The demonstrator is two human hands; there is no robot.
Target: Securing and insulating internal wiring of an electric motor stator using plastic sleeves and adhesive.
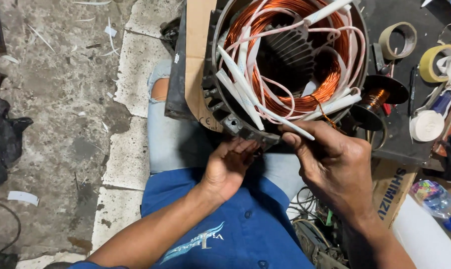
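Pinching the near end of a white insulating sleeve [265, 94] between thumb and fingertips, my right hand [330, 164] sits at the lower rim of the motor stator [235, 122]; a thin strand of copper wire [326, 115] runs just above the knuckles, though I cannot tell whether it passes through the grip. My left hand [228, 167] is cupped under the stator's bottom edge, fingers curled against the metal, closed around nothing separate that I can see. The stator itself rests tilted on my lap, against a piece of brown cardboard [198, 60], with its copper coil [285, 30] ringing the bore and several more white sleeves and pale leads looped across it.

As I judge it, the work in hand is dressing a sleeved lead; doing it well means keeping the pinch close to the sleeve's end so it does not buckle; steadying the frame from below with the left hand; easing rather than tugging, since the enamelled strands look easy to nick on the slot edges. A small spool of copper wire [377, 97] and rolls of tape [437, 62] lie on the dark surface to the right, near enough to reach.
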